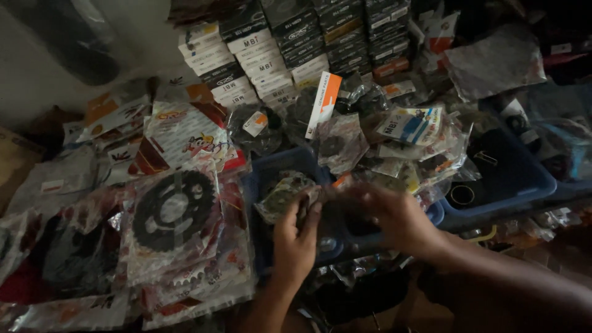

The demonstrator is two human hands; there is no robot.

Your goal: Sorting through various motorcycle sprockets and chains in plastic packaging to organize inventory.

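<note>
My left hand (295, 237) and my right hand (394, 216) reach into a blue plastic bin (259, 185) in the middle. Together they hold a small clear packet with a metal part (285, 192) inside, left fingers on its lower edge, right fingers at its right end. The right hand is blurred. To the left lies a large black sprocket in a clear printed bag (172, 209), on top of a pile of similar bags.
Stacks of small white and black boxes (271, 55) stand at the back. Loose packets of parts (407, 132) lie heaped behind the bin. A second blue tray (524, 182) with rings and small parts is at the right. More bagged sprockets cover the left side.
</note>
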